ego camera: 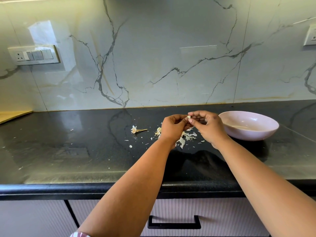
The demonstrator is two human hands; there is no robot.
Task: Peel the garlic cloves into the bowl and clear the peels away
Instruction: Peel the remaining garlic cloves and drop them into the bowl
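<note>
A small garlic clove (189,117) is pinched between the fingertips of both hands, held in the air above the black countertop (85,151). The left hand (173,126) is curled around it from the left, and the right hand (207,124) is curled over it from the right, thumb and forefinger closed narrowly on the clove. Whether the skin is fully off cannot be told.

Directly beneath the hands, a loose heap of papery peels (185,137) is spread on the countertop, with smaller flakes scattered around it. To the left of the heap, a bare garlic stem (137,130) with a tuft of skin is seen lying on its side, well apart from the hands.

Just beside the right hand, a pale pink bowl (266,132) is set upright on the countertop; its inside is seen only in part.

Behind, a marble-patterned backsplash (171,57) is fitted with a switch panel (34,55) at the left.
</note>
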